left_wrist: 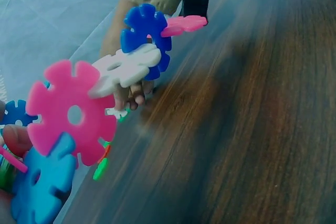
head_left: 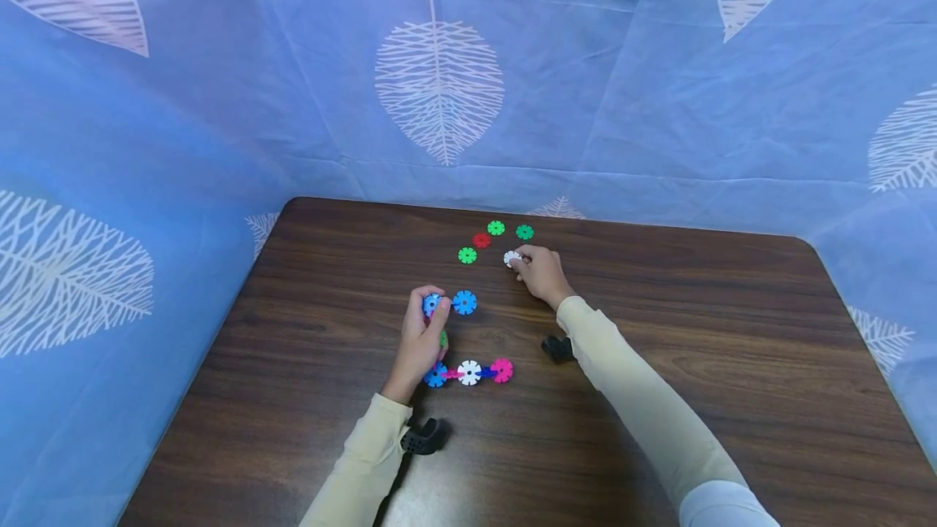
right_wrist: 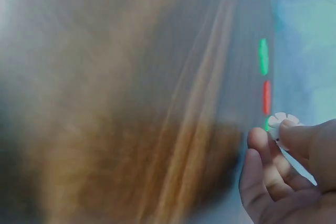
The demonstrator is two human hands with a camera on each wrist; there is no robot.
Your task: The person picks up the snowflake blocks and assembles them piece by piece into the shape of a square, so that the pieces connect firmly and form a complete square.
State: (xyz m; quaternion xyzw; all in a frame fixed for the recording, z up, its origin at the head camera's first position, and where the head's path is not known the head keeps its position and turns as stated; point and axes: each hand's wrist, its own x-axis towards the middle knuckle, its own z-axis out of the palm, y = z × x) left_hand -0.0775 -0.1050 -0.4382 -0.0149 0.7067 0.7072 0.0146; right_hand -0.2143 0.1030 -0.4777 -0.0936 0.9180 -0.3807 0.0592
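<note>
My left hand (head_left: 419,348) grips a joined chain of notched plastic discs. Along its lower arm in the head view run a blue disc (head_left: 433,379), a white disc (head_left: 464,377) and a pink disc (head_left: 507,365), linked by edge-on pieces. Another blue disc (head_left: 457,307) sticks out near the thumb; fingers hide part of the chain. In the left wrist view a large pink disc (left_wrist: 50,108) slots into a light blue disc (left_wrist: 52,182). Farther up, my right hand (head_left: 543,273) pinches a loose white disc (right_wrist: 286,117) between thumb and fingers.
Loose on the brown table (head_left: 695,315), near its far edge, lie a red disc (head_left: 478,239) and several green discs (head_left: 492,226). A blue leaf-patterned cloth (head_left: 571,120) hangs behind the table. Black straps (head_left: 424,439) sit at both wrists.
</note>
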